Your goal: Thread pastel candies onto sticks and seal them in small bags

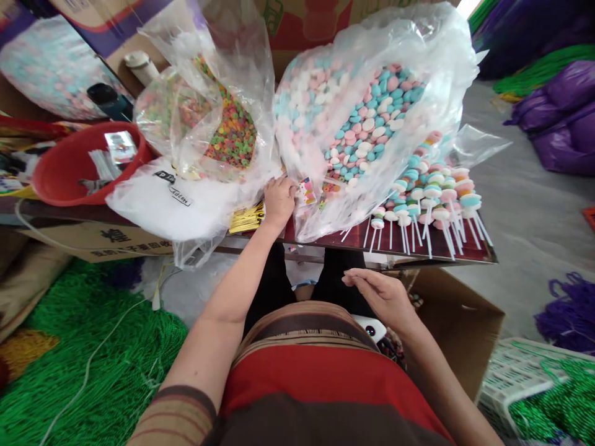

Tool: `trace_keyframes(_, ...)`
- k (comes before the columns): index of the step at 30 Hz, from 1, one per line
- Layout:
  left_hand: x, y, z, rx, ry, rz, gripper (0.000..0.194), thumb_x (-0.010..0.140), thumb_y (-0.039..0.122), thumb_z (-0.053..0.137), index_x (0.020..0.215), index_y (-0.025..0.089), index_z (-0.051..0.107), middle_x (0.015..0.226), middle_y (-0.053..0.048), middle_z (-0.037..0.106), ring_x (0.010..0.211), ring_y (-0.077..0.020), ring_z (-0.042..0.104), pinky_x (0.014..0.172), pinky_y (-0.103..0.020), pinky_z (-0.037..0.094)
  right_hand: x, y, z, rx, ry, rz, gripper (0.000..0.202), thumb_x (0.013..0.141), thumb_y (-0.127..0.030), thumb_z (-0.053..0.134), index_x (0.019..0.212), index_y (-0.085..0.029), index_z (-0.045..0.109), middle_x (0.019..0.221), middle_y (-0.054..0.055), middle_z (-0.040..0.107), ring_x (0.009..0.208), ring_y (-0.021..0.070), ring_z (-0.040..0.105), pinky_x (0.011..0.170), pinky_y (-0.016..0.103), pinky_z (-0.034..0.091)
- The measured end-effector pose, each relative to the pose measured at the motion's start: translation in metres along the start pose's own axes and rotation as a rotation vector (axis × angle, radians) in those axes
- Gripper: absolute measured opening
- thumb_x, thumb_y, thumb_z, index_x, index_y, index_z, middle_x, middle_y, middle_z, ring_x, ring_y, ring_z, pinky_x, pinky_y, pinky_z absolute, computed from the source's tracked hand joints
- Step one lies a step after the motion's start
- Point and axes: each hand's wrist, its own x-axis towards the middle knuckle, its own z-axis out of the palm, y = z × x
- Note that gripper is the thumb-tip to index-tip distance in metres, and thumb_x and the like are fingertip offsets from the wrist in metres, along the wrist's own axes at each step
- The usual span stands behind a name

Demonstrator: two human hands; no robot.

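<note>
Fingers [281,183] of the left hand [279,203], mid-frame, bend onto the table [478,251] between yellow strips [245,218] and a printed packet [306,192]; whether they grip anything, I cannot tell. Right of center, below the table edge, the right hand [382,294] has its fingertips closed together. Farther out, bags of pastel candies [367,124] and multicolored rings [232,133] fill the upper frame; candy sticks [432,204] lie at right.

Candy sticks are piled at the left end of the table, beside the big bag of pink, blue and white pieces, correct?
Wrong end: the head view shows the candy sticks piled at the right end of the table. They do lie beside that big bag.
</note>
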Motion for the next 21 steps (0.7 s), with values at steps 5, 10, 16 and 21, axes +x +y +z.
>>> trace_keyframes(5,-0.018,0.013,-0.023,-0.146,0.105,0.224,0.025,0.102,0.03,0.046,0.095,0.022,0.069,0.098,-0.009,0.077,0.099,-0.0239,0.066,0.106,-0.041,0.04,0.037,-0.031,-0.007,0.14,0.177,0.06,0.034,0.097,-0.05,0.061,0.107,-0.022,0.078,0.093,0.008,0.083,0.082,0.0222,0.079,0.083,0.04,0.066)
trace_keyframes(10,-0.054,0.04,-0.039,-0.249,0.035,0.415,0.026,0.1,0.033,0.048,0.092,0.022,0.07,0.088,-0.007,0.073,0.095,-0.0237,0.065,0.107,-0.043,0.039,0.095,-0.042,0.003,0.253,0.201,0.029,0.061,0.075,-0.062,0.081,0.119,-0.021,0.074,0.102,0.006,0.078,0.087,0.0202,0.073,0.079,0.035,0.061)
trace_keyframes(16,-0.084,0.035,-0.063,-0.64,-0.318,0.076,0.027,0.086,0.043,0.07,0.098,0.019,0.068,0.079,0.0,0.064,0.075,-0.0167,0.058,0.076,-0.03,0.045,0.108,-0.033,0.02,0.385,0.217,0.076,0.044,0.071,-0.062,0.082,0.075,-0.02,0.07,0.069,-0.002,0.066,0.065,0.0119,0.056,0.065,0.027,0.049)
trace_keyframes(21,-0.096,0.022,-0.069,-0.884,-0.487,-0.088,0.049,0.085,0.065,0.064,0.072,0.018,0.059,0.063,0.003,0.054,0.06,-0.0108,0.047,0.061,-0.025,0.037,0.095,-0.038,0.023,0.248,0.292,0.059,0.06,0.077,-0.072,0.072,0.058,-0.022,0.049,0.052,-0.006,0.042,0.052,0.009,0.038,0.052,0.026,0.034)
